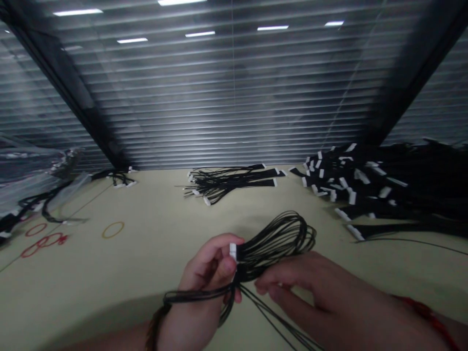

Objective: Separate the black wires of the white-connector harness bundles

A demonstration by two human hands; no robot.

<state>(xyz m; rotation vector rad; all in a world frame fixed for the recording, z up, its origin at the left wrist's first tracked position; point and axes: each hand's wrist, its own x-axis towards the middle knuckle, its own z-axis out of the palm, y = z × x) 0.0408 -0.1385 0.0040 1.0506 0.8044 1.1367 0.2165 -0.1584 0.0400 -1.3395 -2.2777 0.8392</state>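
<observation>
My left hand [210,273] is low in the middle of the view, its fingers and thumb closed around a bundle of thin black wires [278,241], pinching it just below its small white connector [233,251]. The bundle fans up and to the right from that grip into a loose loop that hovers over the pale table [146,292], while some strands run back across my left wrist and others trail down toward the bottom edge. My right hand [310,287] sits just beside the left, fingers curled with the tips at the trailing strands; I cannot tell whether they actually grip one. A red cord bracelet [424,312] circles my right wrist. Farther back on the table lies a small pile of similar wire sets [234,183], and a much larger heap [383,190] fills the right. To the left lie a yellow rubber band [113,229] and red rubber bands [44,240]. Closed window blinds [234,97] fill the background.
</observation>
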